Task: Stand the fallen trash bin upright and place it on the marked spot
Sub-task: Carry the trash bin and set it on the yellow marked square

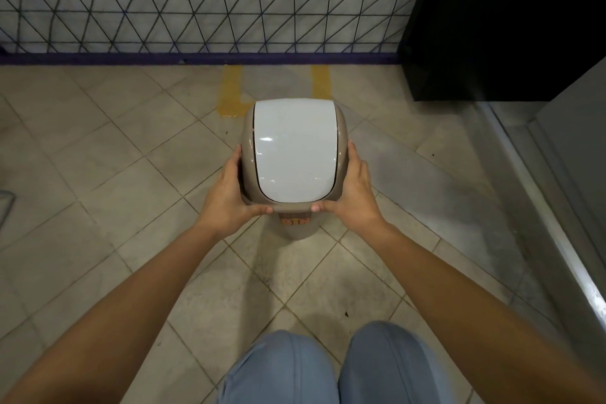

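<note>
The left hand and right hand are clasping the upright trash bin by its lid rim, between them, with yellow floor tape just beyond.

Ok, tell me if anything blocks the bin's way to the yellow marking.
Nothing visible does. Both hands, left and right, hold the upright trash bin just short of the yellow tape marking; the floor there looks bare.

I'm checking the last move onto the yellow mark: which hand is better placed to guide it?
Neither clearly: left hand and right hand grip opposite sides of the upright taupe plastic bin; yellow tape mark lies straight ahead.
</note>
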Tool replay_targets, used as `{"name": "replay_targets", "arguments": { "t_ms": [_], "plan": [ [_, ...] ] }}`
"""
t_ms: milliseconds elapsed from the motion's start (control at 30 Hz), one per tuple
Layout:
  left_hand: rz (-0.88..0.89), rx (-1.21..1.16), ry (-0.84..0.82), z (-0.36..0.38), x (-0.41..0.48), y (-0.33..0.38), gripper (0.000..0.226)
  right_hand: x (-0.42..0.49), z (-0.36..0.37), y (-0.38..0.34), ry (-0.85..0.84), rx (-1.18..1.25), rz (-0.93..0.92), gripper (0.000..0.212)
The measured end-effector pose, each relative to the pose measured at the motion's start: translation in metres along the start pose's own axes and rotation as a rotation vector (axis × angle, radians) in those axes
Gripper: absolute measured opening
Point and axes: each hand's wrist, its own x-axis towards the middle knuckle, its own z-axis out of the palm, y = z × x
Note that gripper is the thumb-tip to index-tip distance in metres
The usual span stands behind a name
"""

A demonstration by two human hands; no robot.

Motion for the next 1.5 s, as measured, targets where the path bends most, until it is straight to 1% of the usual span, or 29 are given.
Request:
{"name": "replay_targets", "arguments": {
  "t_ms": [167, 333, 567, 833, 1000, 1100, 1267, 1500],
  "plan": [
    [0.019, 0.026, 0.022, -0.003, 0.014, 0.001, 0.128, 0.016, 0.002, -0.001, -0.006, 0.018, 0.01, 0.137],
    [0.017, 0.041, 0.011, -0.01, 0.033, -0.002, 0.127, 0.033, 0.004, -0.003, 0.01, 0.056, 0.0, 0.136],
    [0.019, -0.021, -0.007, -0.019, 0.061, -0.011, 0.121, 0.058, 0.008, -0.01, 0.016, 0.083, 0.026, 0.136],
    [0.012, -0.072, -0.05, -0.031, 0.094, -0.02, 0.124, 0.088, 0.011, -0.024, 0.025, 0.085, 0.06, 0.137],
    [0.032, -0.023, -0.062, -0.037, 0.115, -0.024, 0.126, 0.111, 0.01, -0.027, 0.019, 0.057, 0.053, 0.138],
    [0.028, -0.034, -0.072, -0.038, 0.126, -0.029, 0.127, 0.12, 0.01, -0.023, 0.025, 0.024, 0.041, 0.137],
    [0.001, -0.207, -0.15, -0.037, 0.138, -0.034, 0.134, 0.132, 0.012, -0.013, -0.009, 0.042, 0.094, 0.125],
    [-0.017, -0.321, -0.135, -0.035, 0.159, -0.037, 0.129, 0.16, 0.012, -0.015, -0.026, 0.078, 0.104, 0.12]
  ]
}}
